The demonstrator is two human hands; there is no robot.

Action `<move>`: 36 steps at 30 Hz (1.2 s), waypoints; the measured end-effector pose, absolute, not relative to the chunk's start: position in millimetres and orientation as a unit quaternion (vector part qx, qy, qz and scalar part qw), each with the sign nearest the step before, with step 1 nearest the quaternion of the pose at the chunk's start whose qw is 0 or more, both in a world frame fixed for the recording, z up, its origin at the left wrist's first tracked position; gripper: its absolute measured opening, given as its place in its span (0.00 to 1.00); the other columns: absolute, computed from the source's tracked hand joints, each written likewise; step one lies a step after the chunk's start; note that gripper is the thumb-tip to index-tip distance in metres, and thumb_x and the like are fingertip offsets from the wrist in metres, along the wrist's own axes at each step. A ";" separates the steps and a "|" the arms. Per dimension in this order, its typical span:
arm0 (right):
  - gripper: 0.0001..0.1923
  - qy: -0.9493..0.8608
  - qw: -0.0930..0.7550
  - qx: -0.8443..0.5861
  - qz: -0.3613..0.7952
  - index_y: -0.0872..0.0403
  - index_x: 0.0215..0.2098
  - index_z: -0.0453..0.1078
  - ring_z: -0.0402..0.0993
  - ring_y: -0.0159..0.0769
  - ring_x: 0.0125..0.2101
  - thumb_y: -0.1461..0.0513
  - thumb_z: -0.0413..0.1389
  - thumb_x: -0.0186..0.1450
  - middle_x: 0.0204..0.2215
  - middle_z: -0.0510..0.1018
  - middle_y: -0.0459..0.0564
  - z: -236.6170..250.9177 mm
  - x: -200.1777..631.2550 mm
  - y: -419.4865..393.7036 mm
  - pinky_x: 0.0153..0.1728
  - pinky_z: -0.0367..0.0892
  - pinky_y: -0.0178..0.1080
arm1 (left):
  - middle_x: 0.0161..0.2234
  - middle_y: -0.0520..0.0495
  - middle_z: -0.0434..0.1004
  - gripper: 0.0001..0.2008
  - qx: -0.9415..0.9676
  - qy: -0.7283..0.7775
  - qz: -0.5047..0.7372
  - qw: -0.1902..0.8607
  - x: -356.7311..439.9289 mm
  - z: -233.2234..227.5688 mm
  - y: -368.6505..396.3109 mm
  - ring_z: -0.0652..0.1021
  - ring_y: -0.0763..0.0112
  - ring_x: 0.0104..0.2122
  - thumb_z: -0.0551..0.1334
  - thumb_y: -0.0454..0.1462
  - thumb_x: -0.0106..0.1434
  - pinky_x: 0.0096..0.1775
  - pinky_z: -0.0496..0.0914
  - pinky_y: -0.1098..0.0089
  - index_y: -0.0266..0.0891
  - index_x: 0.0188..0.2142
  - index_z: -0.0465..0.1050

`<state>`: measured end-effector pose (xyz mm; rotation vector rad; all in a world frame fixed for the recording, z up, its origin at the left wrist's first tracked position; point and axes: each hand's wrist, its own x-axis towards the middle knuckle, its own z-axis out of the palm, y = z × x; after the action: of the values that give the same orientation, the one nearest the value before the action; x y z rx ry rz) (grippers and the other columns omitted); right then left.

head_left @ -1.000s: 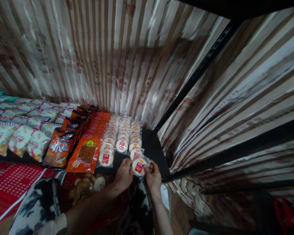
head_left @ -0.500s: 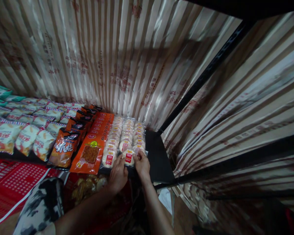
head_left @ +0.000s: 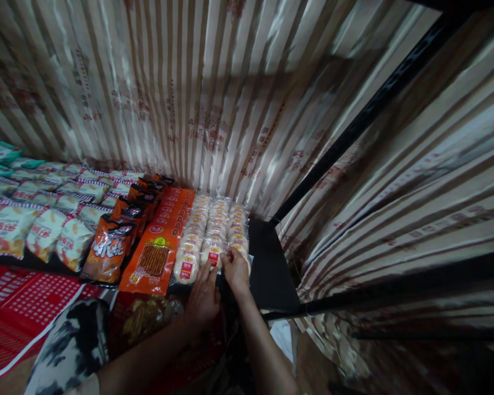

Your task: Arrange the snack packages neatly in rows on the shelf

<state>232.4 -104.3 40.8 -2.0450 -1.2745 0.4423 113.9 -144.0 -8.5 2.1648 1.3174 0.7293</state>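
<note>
Three overlapping rows of round, pale crackers (head_left: 217,225) in crinkly clear film lie on the smooth black shelf (head_left: 275,274), seemingly mostly set. Only the middle row's red-labelled front packet (head_left: 213,258) looks unfinished: my left hand (head_left: 202,299) touches its near edge, fingers loosely extended; my right hand (head_left: 236,270) bends at its right side, gripping or not, I cannot tell. Left lies a flat, glossy orange snack-stick bag (head_left: 156,241).

This looks like a shop, or a corner fitted out as one: white snack bags (head_left: 44,235), orange packets (head_left: 107,249) and wrapped round cakes (head_left: 186,264) sit in rows by kind along a black shelf (head_left: 274,274), with a red basket (head_left: 33,296) below and striped sheeting (head_left: 189,82) behind
</note>
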 end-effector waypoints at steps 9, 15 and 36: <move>0.22 -0.539 0.285 -0.788 0.089 0.58 0.52 0.68 0.71 0.43 0.46 0.62 0.52 0.61 0.45 0.76 0.57 38.0 227.0 -104.5 0.48 0.64 0.40 | 0.64 0.34 0.53 0.31 0.789 0.498 0.214 0.290 113.5 10.4 -141.0 0.54 0.55 0.64 0.52 0.28 0.55 0.63 0.52 0.52 0.28 0.60 0.59; 0.24 -0.559 0.346 -0.752 0.048 0.60 0.55 0.65 0.65 0.44 0.51 0.61 0.49 0.62 0.50 0.73 0.58 28.8 233.9 -113.3 0.53 0.59 0.44 | 0.64 0.32 0.51 0.31 0.795 0.502 0.196 0.278 116.7 10.3 -138.6 0.54 0.54 0.64 0.52 0.29 0.55 0.62 0.53 0.52 0.25 0.60 0.57; 0.30 -0.398 0.384 -0.822 0.134 0.57 0.56 0.64 0.71 0.40 0.37 0.54 0.54 0.57 0.38 0.78 0.51 8.1 282.9 -163.3 0.38 0.64 0.38 | 0.63 0.30 0.54 0.27 0.828 0.450 0.176 0.284 138.9 14.5 -151.9 0.58 0.50 0.62 0.51 0.28 0.58 0.60 0.57 0.50 0.26 0.59 0.61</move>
<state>282.9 -163.3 8.1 -2.0960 -1.0132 0.3408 138.9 -151.9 14.5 2.2172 1.2044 0.4699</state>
